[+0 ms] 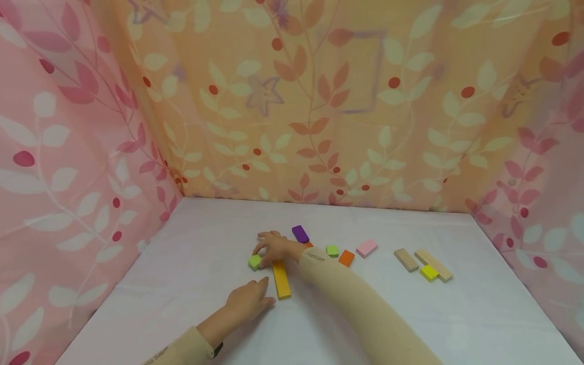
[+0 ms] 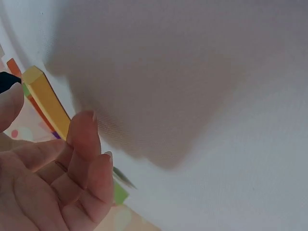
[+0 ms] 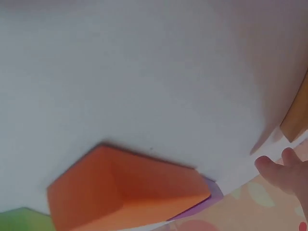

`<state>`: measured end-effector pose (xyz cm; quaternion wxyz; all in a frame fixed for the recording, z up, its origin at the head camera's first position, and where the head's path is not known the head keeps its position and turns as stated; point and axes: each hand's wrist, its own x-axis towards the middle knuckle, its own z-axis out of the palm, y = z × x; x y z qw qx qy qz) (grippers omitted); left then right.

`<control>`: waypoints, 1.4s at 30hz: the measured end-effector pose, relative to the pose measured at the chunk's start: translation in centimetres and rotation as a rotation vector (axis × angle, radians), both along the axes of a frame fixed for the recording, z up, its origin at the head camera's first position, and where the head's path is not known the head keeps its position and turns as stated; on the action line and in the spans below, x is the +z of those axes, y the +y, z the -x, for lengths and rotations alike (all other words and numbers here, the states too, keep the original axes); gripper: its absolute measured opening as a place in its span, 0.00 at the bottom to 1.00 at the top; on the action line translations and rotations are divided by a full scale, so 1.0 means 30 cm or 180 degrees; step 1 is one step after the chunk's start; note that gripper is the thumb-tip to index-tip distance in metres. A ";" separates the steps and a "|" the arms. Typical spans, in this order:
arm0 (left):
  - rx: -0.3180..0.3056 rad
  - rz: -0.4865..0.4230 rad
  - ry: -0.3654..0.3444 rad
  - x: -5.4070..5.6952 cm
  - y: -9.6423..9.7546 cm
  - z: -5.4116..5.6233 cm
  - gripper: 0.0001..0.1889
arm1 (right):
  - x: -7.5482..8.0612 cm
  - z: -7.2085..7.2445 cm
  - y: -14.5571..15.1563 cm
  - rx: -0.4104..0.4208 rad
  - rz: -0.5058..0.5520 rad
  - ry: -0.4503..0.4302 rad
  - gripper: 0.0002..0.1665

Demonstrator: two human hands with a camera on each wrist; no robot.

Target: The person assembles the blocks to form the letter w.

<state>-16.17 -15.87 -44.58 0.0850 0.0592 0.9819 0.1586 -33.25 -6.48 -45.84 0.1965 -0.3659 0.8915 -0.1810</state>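
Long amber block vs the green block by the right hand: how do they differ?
The amber block is long and narrow; the green block is short and stubby. The amber block is orange-yellow, the green block light lime. Both are close to the right hand.

An orange block (image 3: 125, 190) fills the lower left centre, a purple block (image 3: 204, 199) partly hidden behind its right end. A green block (image 3: 24, 220) enters the bottom left corner. At the right edge, a yellow-brown block (image 3: 297, 115) sits just above the right hand's (image 3: 291, 178) fingertips. White cloth (image 3: 144, 72) lies across the frame.
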 end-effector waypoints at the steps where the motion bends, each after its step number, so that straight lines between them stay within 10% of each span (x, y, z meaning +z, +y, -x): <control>1: 0.0006 0.0019 0.0021 -0.001 -0.001 0.002 0.30 | 0.004 -0.001 0.007 -0.0026 0.0042 0.0007 0.19; 11: 0.0186 0.0115 0.0254 -0.024 -0.028 0.062 0.33 | 0.076 -0.042 0.155 -0.0323 0.0840 -0.0099 0.16; 21: -0.0043 -0.0215 0.0168 -0.027 -0.033 0.177 0.33 | 0.063 -0.174 0.340 -0.0786 0.1260 -0.0482 0.18; 32: 0.0049 -0.0161 -0.0006 -0.031 0.000 0.206 0.34 | 0.020 -0.334 0.400 -0.0697 0.0653 -0.0734 0.18; 42: 0.0039 0.0007 0.0111 -0.046 0.018 0.212 0.33 | -0.001 -0.343 0.406 -0.0777 0.0459 -0.0882 0.07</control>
